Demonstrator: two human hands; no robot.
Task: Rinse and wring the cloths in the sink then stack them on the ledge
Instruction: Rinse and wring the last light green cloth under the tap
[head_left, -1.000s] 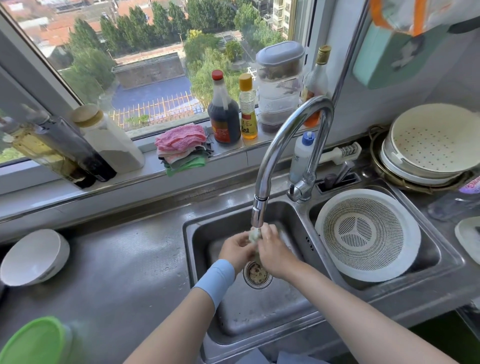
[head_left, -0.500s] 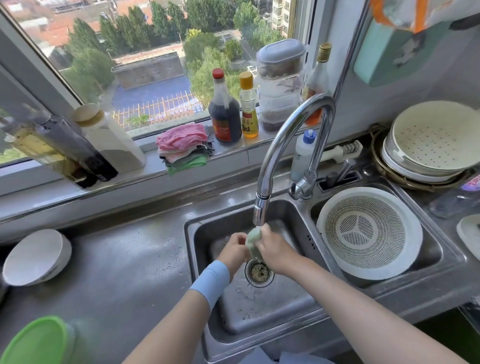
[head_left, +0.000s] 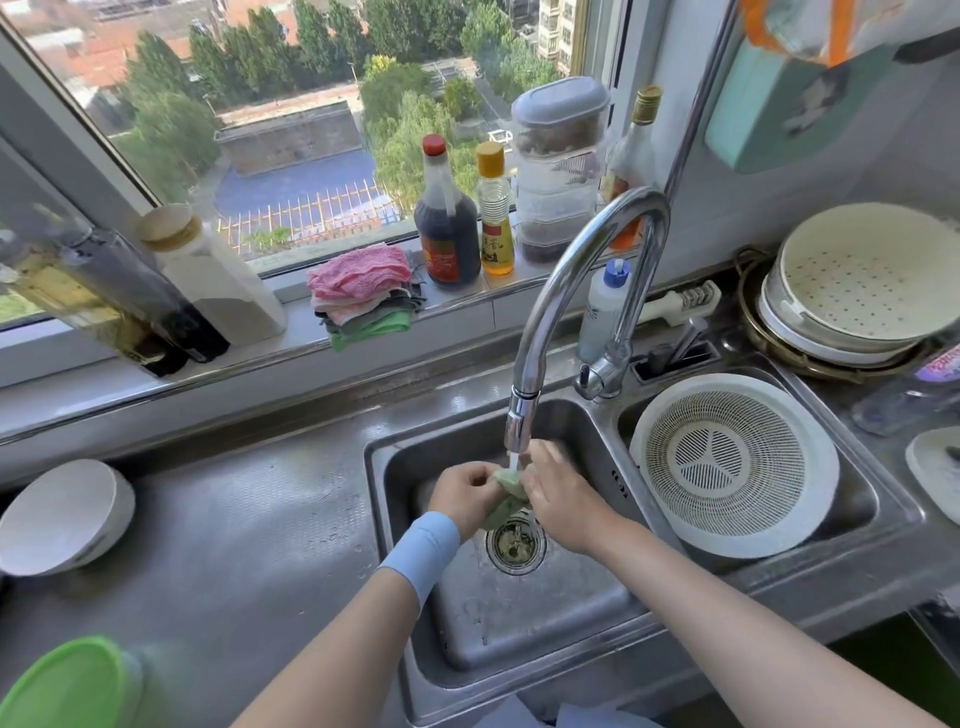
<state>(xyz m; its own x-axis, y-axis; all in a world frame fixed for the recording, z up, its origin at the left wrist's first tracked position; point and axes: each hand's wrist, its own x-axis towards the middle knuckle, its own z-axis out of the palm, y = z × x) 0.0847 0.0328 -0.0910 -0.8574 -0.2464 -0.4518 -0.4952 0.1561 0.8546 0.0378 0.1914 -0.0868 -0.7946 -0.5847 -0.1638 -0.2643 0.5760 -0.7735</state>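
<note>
Left hand and right hand, knuckles up, clench my pale green cloth between them under the faucet, above the drain; colander sits right of them, stacked cloths beyond on the ledge.

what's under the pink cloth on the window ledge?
The pink textured cloth tops a stack on the grey window ledge; edges of pale, dark and green cloths show beneath. Their middles and exact count are covered.
</note>
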